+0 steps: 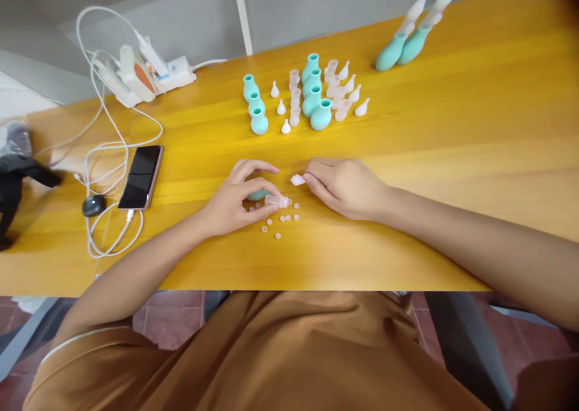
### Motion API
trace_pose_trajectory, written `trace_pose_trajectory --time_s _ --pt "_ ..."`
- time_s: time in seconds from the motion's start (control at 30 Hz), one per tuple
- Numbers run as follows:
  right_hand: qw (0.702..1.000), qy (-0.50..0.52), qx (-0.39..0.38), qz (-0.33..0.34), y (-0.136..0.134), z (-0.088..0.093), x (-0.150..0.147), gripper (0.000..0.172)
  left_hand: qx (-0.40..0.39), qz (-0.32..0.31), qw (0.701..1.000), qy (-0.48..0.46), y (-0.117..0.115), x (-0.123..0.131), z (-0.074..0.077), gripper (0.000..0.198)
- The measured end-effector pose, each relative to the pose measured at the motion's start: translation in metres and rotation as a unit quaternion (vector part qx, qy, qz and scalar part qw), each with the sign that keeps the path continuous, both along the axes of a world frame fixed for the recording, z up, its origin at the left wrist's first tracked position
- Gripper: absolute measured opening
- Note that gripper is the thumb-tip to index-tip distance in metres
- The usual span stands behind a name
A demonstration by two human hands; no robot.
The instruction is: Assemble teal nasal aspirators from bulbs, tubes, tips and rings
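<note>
Here's the left hand (233,201), fingers pinching a clear tube (272,200) low over the surface (348,251), one end pointing rightward. And across the gap, the right hand (353,184), fingers closed on a white nozzle (297,180), one end showing; nozzle and tube sit close, yet apart! A teal bulb (257,195) peeks out behind the left fingers, and whether they touch it, I can't tell. Little discs (287,218) lie scattered just below, while beyond, seven upright teal bulbs (321,116) line up in two rows.
</note>
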State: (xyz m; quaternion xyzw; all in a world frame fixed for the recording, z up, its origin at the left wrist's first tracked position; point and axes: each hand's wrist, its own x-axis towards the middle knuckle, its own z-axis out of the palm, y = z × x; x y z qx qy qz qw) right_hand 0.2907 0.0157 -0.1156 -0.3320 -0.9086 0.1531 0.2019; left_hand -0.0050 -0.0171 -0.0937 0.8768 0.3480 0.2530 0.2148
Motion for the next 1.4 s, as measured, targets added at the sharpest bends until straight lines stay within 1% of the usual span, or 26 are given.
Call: trace_pose_trajectory --time_s 0.07,0.13,0.2,0.27,0.33,0.43,0.57,0.67,0.77,0.83,0.9,0.93,1.0,1.03,1.1,1.17,1.23,1.33,1.4 --pt "0.996 0.076 -0.031 0.039 0.000 0.000 0.000 0.040 0.014 0.008 1.000 -0.019 0.000 0.000 0.001 0.015" --pt "0.985 0.135 -0.059 0.090 -0.001 0.001 0.000 0.040 0.029 0.016 0.999 -0.037 0.000 0.000 0.002 0.015" --pt "0.976 0.163 -0.073 0.127 -0.004 0.002 -0.001 0.039 0.043 0.024 0.997 -0.051 -0.001 0.000 0.003 0.017" --pt "0.971 0.173 -0.079 0.143 -0.008 0.002 -0.003 0.038 0.052 0.032 0.996 -0.060 -0.004 0.001 0.003 0.020" --pt "0.969 0.184 -0.087 0.142 -0.012 0.002 -0.005 0.037 0.051 0.035 0.996 -0.068 -0.008 0.003 0.004 0.025" --pt "0.961 0.212 -0.109 0.138 -0.016 0.001 -0.009 0.037 0.053 0.018 0.995 -0.080 -0.013 0.005 0.007 0.034" --pt "0.944 0.265 -0.150 0.129 -0.020 0.001 -0.013 0.037 0.049 0.009 0.994 -0.096 -0.017 0.007 0.007 0.022" --pt "0.933 0.291 -0.175 0.118 -0.023 0.000 -0.014 0.039 -0.012 0.025 0.986 -0.165 -0.019 0.006 0.003 0.019" --pt "0.929 0.299 -0.186 0.110 -0.024 -0.001 -0.015 0.040 -0.079 0.041 0.967 -0.237 -0.020 0.004 -0.001 0.029" --pt "0.929 0.298 -0.188 0.112 -0.025 -0.001 -0.015 0.039 -0.097 0.034 0.964 -0.244 -0.021 0.005 0.001 0.036" --pt "0.929 0.296 -0.188 0.114 -0.026 0.000 -0.016 0.038 -0.122 0.025 0.958 -0.257 -0.022 0.006 0.004 0.033" --pt "0.929 0.297 -0.191 0.114 -0.027 0.000 -0.017 0.038 -0.144 0.024 0.950 -0.275 -0.023 0.007 0.007 0.029" --pt "0.924 0.306 -0.200 0.110 -0.029 0.001 -0.018 0.039 -0.199 0.033 0.925 -0.322 -0.025 0.010 0.010 0.024" --pt "0.922 0.311 -0.203 0.109 -0.031 0.002 -0.018 0.039 -0.225 0.038 0.913 -0.340 -0.026 0.011 0.011 0.025" --pt "0.919 0.318 -0.205 0.107 -0.034 0.003 -0.019 0.038 -0.249 0.045 0.897 -0.362 -0.026 0.013 0.011 0.032" --pt "0.920 0.319 -0.202 0.105 -0.038 0.003 -0.021 0.037 -0.250 0.047 0.888 -0.382 -0.026 0.015 0.010 0.034" --pt "0.921 0.319 -0.201 0.102 -0.041 0.004 -0.022 0.036 -0.241 0.045 0.883 -0.399 -0.027 0.015 0.008 0.031" --pt "0.922 0.322 -0.192 0.101 -0.044 0.004 -0.024 0.035 -0.227 0.040 0.887 -0.400 -0.029 0.016 0.008 0.027" --pt "0.925 0.323 -0.177 0.097 -0.044 0.004 -0.026 0.035 -0.224 0.037 0.891 -0.394 -0.031 0.016 0.009 0.029"
